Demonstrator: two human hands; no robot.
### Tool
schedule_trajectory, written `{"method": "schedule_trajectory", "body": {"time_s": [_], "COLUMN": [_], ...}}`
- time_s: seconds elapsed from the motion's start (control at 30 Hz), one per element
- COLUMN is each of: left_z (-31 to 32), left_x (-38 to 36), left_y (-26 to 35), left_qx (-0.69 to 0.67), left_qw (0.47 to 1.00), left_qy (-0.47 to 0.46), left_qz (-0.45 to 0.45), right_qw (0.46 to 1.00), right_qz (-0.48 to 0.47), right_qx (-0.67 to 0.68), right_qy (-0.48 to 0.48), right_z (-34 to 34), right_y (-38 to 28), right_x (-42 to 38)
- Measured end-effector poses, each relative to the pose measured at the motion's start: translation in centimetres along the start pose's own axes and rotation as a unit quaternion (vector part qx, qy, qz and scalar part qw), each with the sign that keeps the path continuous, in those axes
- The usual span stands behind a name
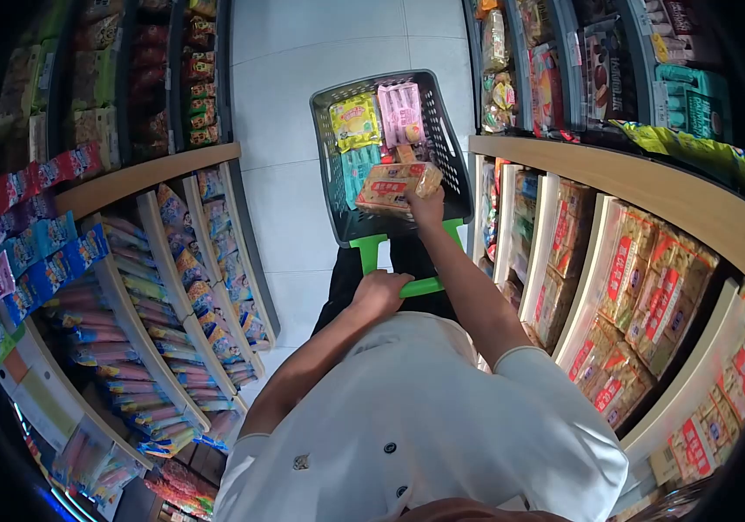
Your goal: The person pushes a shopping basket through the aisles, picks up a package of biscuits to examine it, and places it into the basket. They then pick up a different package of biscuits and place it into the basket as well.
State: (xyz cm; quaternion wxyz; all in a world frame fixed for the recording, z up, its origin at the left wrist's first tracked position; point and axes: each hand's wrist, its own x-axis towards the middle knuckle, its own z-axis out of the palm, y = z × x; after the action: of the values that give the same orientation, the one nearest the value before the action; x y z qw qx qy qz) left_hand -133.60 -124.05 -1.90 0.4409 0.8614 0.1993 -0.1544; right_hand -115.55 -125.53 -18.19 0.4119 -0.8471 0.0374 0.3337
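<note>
My left hand (381,293) is closed around the green handle (422,287) of a dark grey shopping basket (329,187). Over the near part of the basket, my right hand (427,210) grips one end of a clear-wrapped biscuit pack (387,188) with a red label. Below and beyond that pack lie a yellow snack bag (355,122), a pink packet (402,113) and a teal packet (358,165). A small brownish item (405,154) shows behind the biscuit pack, mostly hidden by it.
Shelves line both sides of the aisle. On the right, similar biscuit packs (664,291) fill the lower shelves, and a wooden ledge (616,174) juts out. On the left, bagged snacks (142,348) stand in rows under another wooden ledge (151,174). Pale floor tiles (294,130) run between.
</note>
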Motion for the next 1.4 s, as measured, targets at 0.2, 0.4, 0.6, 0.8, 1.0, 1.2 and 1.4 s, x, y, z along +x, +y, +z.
{"method": "schedule_trajectory", "body": {"time_s": [0.2,0.4,0.6,0.8,1.0,1.2,1.4], "left_z": [0.0,0.0,-0.8,-2.2,-3.8,-5.6,-9.6], "left_x": [0.3,0.1,0.2,0.8,1.8,3.5,2.5], "left_y": [0.2,-0.3,-0.9,-0.7,-2.9,-4.9,-3.2], "left_qx": [0.015,0.014,0.002,0.039,0.079,0.137,0.146], "left_qw": [1.000,0.999,0.998,0.993,0.984,0.974,0.981], "left_qy": [0.010,-0.003,-0.024,-0.064,-0.081,-0.095,-0.050], "left_qz": [0.015,0.032,0.058,0.090,0.140,0.152,0.119], "right_qw": [0.984,0.919,0.945,0.855,0.781,0.823,0.817], "right_qz": [0.113,0.214,-0.157,-0.275,-0.311,-0.292,-0.284], "right_qx": [0.135,-0.066,-0.091,-0.316,-0.500,-0.455,-0.468], "right_qy": [-0.035,-0.325,-0.271,-0.306,-0.209,-0.173,-0.181], "right_z": [2.5,-0.9,-7.0,-15.6,-11.2,-10.0,-9.1], "right_y": [1.4,-3.9,-4.3,-5.3,-4.3,-6.4,-8.6], "right_x": [0.6,-4.3,-7.4,-14.6,-15.1,-16.1,-14.5]}}
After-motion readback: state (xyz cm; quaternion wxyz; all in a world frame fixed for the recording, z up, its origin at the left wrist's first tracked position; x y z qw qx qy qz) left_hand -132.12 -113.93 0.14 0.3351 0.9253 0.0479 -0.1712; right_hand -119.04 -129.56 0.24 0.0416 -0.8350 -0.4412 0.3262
